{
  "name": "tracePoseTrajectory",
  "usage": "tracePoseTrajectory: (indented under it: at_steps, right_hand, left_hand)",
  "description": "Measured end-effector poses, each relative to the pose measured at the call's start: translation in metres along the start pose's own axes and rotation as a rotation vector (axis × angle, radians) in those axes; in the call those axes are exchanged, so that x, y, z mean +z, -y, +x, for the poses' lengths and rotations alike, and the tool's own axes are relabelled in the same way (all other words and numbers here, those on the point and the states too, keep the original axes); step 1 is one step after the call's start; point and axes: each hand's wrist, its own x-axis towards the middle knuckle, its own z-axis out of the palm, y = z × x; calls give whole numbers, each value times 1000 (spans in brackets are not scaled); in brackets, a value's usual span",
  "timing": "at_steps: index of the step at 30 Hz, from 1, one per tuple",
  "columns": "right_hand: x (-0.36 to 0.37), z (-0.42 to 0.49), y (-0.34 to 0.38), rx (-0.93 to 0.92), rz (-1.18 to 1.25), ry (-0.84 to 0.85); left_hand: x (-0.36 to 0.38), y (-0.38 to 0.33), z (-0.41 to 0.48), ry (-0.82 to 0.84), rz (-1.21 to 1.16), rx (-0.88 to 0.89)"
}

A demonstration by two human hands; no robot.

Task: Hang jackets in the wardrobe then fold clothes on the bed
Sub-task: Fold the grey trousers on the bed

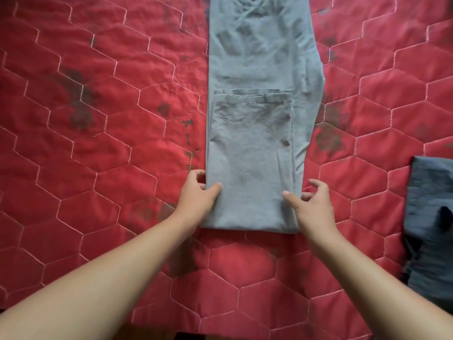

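Observation:
Light grey trousers (255, 123) lie folded lengthwise on the red quilted bedspread (98, 143), running from near me to the top edge of the view, a back pocket facing up. My left hand (198, 195) pinches the trousers' left edge near the waistband end, thumb on top of the cloth. My right hand (311, 204) grips the right edge at the same height, thumb on the fabric and fingers curled beside it. The waistband end lies flat just below both hands.
A dark blue-grey garment (431, 217) lies folded at the right edge of the bed. The bedspread has hexagon stitching and dark patches. Its near edge runs along the bottom of the view.

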Motion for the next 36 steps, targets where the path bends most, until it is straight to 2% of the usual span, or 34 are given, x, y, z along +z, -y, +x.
tracePoseTrajectory:
  at_steps: [2, 7, 13, 17, 22, 23, 25, 27, 28, 30, 33, 36]
  right_hand:
    - [-5, 5, -1, 45, 4, 109]
    - [-15, 9, -8, 12, -113, 308]
    - [-25, -17, -41, 174, -139, 507]
    - [-29, -45, -68, 200, -193, 572]
    - [-31, -83, -103, 220, -400, 604]
    - [-32, -88, -102, 195, -487, 638]
    - [-38, -88, -85, 59, -846, 718]
    - [-42, -74, -57, -114, -1109, 614]
    - [-41, -64, -43, -192, -1106, 503]
    - [-34, -37, -18, -273, -867, 326]
    - [-11, -7, 5, -193, -367, 362]
    - [5, 12, 10, -88, -160, 261]
  left_hand:
    - [-2, 3, -3, 53, 58, -6]
    - [-10, 11, -12, 119, 210, 24]
    - [-23, 53, -35, 283, 234, -122]
    - [-26, 79, -66, 338, 202, -165]
    - [-33, 114, -105, 434, 393, -174]
    - [-34, 113, -111, 425, 470, -147]
    - [-34, 101, -111, 295, 578, -80]
    - [-31, 77, -99, 92, 570, 35]
    - [-29, 65, -86, 25, 514, 96]
    - [-23, 36, -62, -1, 399, 164]
    - [-13, 5, -33, 45, 248, 128]
    - [-5, -4, -15, 26, 40, 43]
